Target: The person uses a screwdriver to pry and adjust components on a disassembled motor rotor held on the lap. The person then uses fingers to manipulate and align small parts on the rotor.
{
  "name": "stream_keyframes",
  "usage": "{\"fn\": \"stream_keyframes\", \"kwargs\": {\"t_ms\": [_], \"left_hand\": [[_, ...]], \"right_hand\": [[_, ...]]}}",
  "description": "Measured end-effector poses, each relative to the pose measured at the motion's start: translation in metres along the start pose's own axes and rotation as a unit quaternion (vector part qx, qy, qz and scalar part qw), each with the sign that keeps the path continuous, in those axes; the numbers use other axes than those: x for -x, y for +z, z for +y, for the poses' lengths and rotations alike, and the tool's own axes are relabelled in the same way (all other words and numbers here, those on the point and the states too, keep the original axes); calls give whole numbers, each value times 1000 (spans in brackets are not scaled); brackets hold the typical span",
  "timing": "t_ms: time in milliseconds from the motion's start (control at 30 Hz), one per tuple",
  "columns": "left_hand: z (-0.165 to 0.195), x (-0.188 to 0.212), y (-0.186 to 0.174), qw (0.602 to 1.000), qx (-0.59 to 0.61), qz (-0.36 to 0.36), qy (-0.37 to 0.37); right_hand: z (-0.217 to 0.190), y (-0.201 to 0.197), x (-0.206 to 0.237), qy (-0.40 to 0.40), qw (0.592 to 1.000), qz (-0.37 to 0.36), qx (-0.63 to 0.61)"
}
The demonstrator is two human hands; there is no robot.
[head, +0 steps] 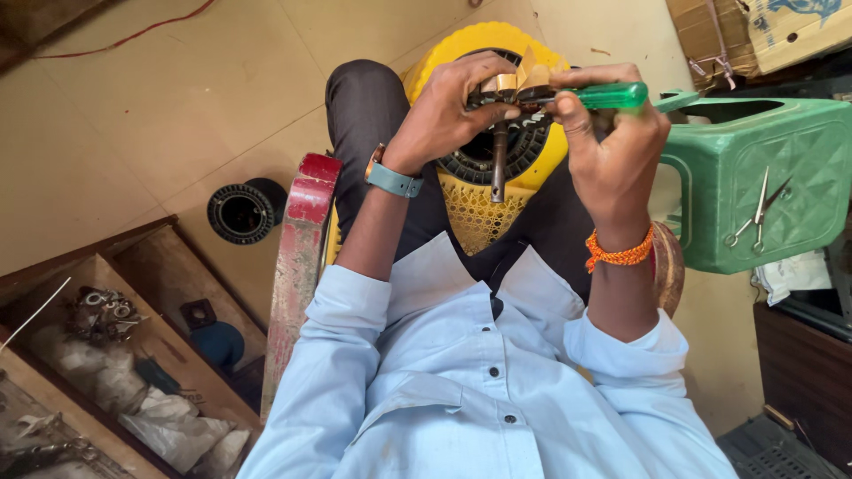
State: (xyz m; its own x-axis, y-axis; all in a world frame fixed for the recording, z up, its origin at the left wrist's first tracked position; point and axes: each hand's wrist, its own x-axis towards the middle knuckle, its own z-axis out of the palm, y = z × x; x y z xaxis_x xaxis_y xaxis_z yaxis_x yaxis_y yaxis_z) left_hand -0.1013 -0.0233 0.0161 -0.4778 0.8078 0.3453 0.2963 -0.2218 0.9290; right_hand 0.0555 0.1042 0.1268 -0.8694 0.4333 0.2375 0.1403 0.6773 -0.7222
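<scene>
Beige floor tiles lie under a yellow stool (532,160). Above its front edge, the left hand (448,111) pinches a small metal part (508,89); the right hand (608,142) clasps a green-handled screwdriver (596,96), best kept square and steady.

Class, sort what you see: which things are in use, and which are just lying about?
In use:
left hand
right hand
metal part
green screwdriver

Lying about:
scissors on green stool
black spool
wooden box
cardboard box
</scene>
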Motion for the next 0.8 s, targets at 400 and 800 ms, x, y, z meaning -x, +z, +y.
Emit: {"fn": "stream_keyframes", "kwargs": {"t_ms": [400,800], "left_hand": [[-4,1,4,998,22,32,42],[-8,1,8,999,-22,21,26]], "right_hand": [[29,9,34,23,993,35,-113],[46,-2,41,1,948,152,-279]]}}
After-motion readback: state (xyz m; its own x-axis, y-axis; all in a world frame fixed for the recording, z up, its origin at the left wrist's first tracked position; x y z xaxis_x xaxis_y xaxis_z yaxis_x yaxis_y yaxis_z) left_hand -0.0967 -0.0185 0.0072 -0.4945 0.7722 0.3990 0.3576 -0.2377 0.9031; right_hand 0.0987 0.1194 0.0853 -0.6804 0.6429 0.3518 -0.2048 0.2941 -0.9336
